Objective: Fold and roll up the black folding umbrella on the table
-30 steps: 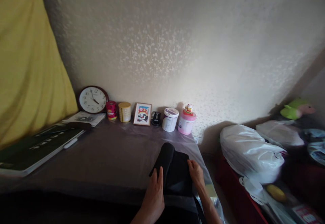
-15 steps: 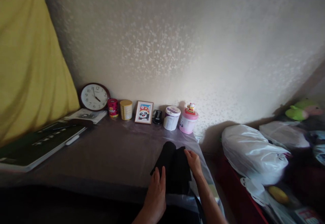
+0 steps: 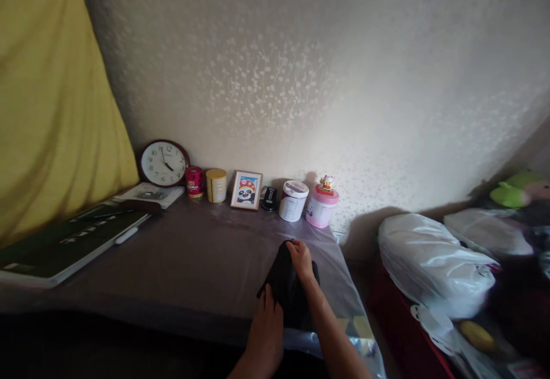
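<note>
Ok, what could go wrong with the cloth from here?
The black cloth lies near the right edge of the table, so it could slip off. The right hand is at its far end; reaching farther might bump the pink tub and topple the figurine on top.

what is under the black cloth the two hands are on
A grey table with a shiny covering shows around the black cloth, which the left hand touches and the right hand grips. Anything directly beneath the cloth is hidden.
</note>
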`<state>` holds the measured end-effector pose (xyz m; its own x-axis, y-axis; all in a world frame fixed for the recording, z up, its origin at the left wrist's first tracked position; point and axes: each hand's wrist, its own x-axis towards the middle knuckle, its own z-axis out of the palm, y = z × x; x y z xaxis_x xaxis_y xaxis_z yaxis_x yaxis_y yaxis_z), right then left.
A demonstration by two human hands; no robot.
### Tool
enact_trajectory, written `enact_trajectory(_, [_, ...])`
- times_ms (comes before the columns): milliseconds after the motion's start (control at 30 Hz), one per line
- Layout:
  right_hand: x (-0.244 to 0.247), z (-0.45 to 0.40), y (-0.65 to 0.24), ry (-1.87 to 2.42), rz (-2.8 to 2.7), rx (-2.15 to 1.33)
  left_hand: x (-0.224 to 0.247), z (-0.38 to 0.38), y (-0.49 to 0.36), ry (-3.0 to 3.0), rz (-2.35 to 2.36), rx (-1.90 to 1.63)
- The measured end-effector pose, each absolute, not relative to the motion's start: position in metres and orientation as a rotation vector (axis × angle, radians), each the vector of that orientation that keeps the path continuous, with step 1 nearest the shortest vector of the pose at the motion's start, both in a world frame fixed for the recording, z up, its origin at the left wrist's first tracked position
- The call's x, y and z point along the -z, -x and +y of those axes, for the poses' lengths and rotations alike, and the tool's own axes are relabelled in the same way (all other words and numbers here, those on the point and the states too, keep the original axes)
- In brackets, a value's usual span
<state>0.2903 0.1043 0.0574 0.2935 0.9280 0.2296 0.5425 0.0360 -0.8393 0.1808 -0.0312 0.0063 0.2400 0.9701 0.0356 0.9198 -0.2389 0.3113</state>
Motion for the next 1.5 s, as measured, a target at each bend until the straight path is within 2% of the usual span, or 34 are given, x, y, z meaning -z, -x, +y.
enact_trajectory(433, [-0.042, 0.098, -0.262, 1.665, -1.653, -0.409, 0.013, -0.036, -0.169, -2.418, 1.842, -0.464])
enact_trajectory(567, [-0.038, 0.089, -0.263, 1.554, -1.811, -0.372, 0.020, -0.044, -0.156, -2.480, 1.871, -0.729])
enact_trajectory(667, [-0.037, 0.083, -0.265, 1.456, -1.872, -0.409, 0.002, -0.046, -0.155, -2.524, 1.861, -0.917])
enact_trajectory(833, [-0.041, 0.078, -0.268, 1.334, -1.925, -0.558, -0.025, -0.036, -0.163, -2.653, 1.623, -0.850])
enact_trajectory(1000, [-0.043, 0.072, -0.274, 1.198, -2.021, -0.617, -0.007, -0.028, -0.162, -2.611, 1.691, -0.715])
enact_trajectory(1333, [-0.037, 0.049, -0.289, 0.966, -2.166, -0.307, 0.027, -0.025, -0.169, -2.610, 1.688, -0.858])
enact_trajectory(1500, [-0.031, 0.080, -0.301, 1.054, -2.204, -0.202, 0.027, -0.026, -0.172, -2.554, 1.751, -0.702])
